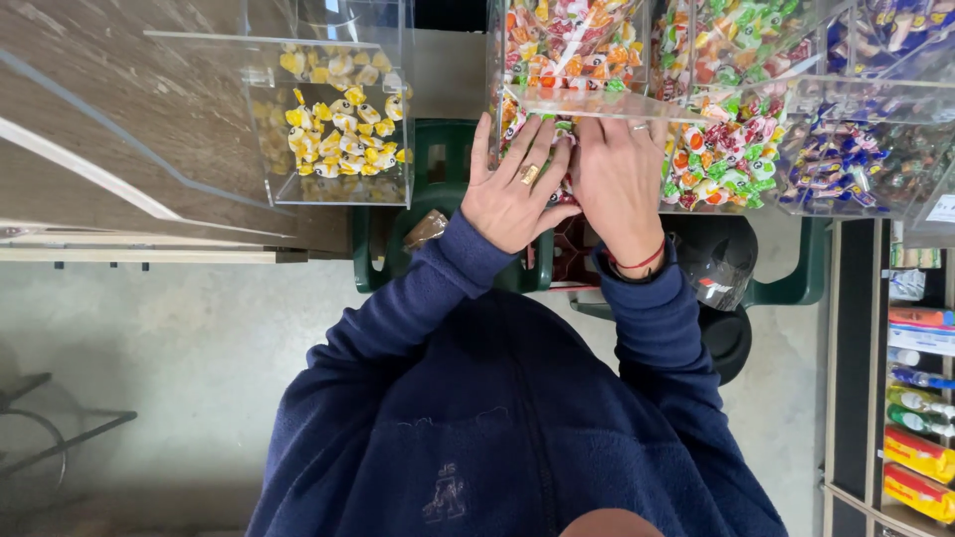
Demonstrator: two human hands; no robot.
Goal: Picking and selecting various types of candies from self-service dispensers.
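My left hand (515, 191), with a gold ring on one finger, lies flat with spread fingers against the front of a clear plastic bin (572, 99). The bin is full of red, orange and green wrapped candies. My right hand (619, 184), a red string around its wrist, is beside the left and touching it. Its fingertips reach to the edge of the bin's clear flap and are partly hidden there. Whether they grip anything I cannot tell. Navy fleece sleeves cover both arms.
A bin of yellow and white candies (338, 124) stands left. Bins of green-red candies (726, 154) and blue-purple candies (846, 164) stand right. Green plastic furniture (438, 159) and a black rounded object (716, 264) sit below. Shelves with bottles (920, 398) line the right edge.
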